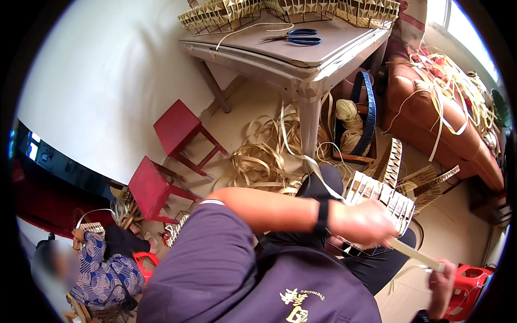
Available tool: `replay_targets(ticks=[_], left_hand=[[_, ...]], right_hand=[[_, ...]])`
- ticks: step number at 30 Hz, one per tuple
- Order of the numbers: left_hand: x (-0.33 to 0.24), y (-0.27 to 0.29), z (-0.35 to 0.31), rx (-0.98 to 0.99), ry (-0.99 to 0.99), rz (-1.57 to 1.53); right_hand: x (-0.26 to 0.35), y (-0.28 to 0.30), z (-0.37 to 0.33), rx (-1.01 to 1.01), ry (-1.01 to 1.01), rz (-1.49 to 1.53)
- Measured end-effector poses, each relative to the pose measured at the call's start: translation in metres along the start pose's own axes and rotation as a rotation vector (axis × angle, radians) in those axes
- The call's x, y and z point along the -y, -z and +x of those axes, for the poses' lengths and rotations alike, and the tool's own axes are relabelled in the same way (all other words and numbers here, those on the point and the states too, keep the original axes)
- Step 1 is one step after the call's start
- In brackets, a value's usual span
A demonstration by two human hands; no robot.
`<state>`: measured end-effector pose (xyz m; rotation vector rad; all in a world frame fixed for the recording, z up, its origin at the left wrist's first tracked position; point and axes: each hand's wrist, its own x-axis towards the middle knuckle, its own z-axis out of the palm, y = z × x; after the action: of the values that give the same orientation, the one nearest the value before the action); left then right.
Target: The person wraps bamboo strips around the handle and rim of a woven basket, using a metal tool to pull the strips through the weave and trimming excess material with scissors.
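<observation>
A partly woven basket (pixel 374 196) of pale and brown strips on a wire frame rests on my lap. My left hand (pixel 362 222), slightly blurred, is closed at its near side, where a flat pale strip (pixel 414 253) comes out by the fingertips. The strip runs right and down to my right hand (pixel 441 282), whose fingers are closed on its far end. My left forearm crosses in front of my body with a black band on the wrist. Another length of strip trails from the basket up toward the table leg. Part of the basket is hidden behind my left hand.
A table (pixel 247 48) ahead bears scissors (pixel 296 37) and woven baskets (pixel 221 15). Loose strips (pixel 264 156) heap on the floor. Red stools (pixel 177 126) stand left, near a seated co-worker (pixel 107 264). A handled basket (pixel 355 118) holds yarn balls; a sofa (pixel 431 116) is at right.
</observation>
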<state>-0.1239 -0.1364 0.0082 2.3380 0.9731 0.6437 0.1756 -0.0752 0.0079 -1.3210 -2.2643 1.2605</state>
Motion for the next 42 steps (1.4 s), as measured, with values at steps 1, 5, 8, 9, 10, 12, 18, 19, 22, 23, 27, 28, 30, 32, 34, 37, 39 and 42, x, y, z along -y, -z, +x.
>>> replay_targets(ticks=[1,5,8,9,10,12,18,19,22,23,27,28,30,32,34,37,39,42], left_hand=[[0.026,0.012,-0.021,0.076,0.062,-0.024],[0.148,0.064,-0.132,0.269,0.495,-0.012],[0.187,0.066,-0.160,0.315,0.702,-0.012],[0.191,0.057,-0.149,0.376,0.689,-0.012],[0.179,0.036,-0.129,0.434,0.609,-0.021],[0.151,-0.006,-0.088,0.543,0.451,-0.031],[0.118,-0.043,-0.067,0.704,0.445,-0.062],[0.121,-0.048,-0.074,0.735,0.441,-0.080],[0.116,-0.066,-0.082,0.700,0.361,-0.252],[0.110,-0.071,-0.077,0.645,0.309,-0.358],[0.101,-0.088,-0.078,0.621,0.245,-0.477],[0.104,-0.087,-0.078,0.647,0.240,-0.445],[0.113,-0.075,-0.083,0.722,0.305,-0.419],[0.121,-0.059,-0.100,0.738,0.396,-0.446],[0.129,-0.052,-0.121,0.727,0.498,-0.453],[0.139,-0.068,-0.143,0.778,0.521,-0.379],[0.136,-0.083,-0.149,0.764,0.521,-0.296],[0.129,-0.097,-0.137,0.663,0.539,-0.164]], right_hand=[[-0.006,-0.001,0.002,0.004,-0.014,0.008],[-0.021,0.007,0.002,0.000,-0.071,0.009],[-0.033,0.013,0.000,0.000,-0.083,0.012],[-0.039,0.014,-0.002,0.002,-0.074,0.011],[-0.041,0.013,-0.001,0.018,-0.075,0.006],[-0.049,0.011,-0.002,0.036,-0.075,-0.004],[-0.066,-0.009,0.001,0.227,-0.026,-0.136],[-0.070,-0.019,0.003,0.266,0.026,-0.174],[-0.080,-0.067,0.010,0.344,0.287,-0.248],[-0.086,-0.073,0.011,0.362,0.303,-0.252],[-0.097,-0.075,0.021,0.507,0.317,-0.227],[-0.092,-0.064,0.019,0.504,0.283,-0.190],[-0.075,-0.027,0.015,0.446,0.169,-0.128],[-0.058,0.016,0.008,0.324,0.060,-0.066],[-0.045,0.047,0.000,0.212,-0.009,-0.033],[-0.035,0.068,-0.006,0.108,-0.048,-0.016],[-0.033,0.070,-0.008,0.076,-0.053,-0.008],[-0.027,0.063,-0.007,0.055,-0.044,-0.005]])
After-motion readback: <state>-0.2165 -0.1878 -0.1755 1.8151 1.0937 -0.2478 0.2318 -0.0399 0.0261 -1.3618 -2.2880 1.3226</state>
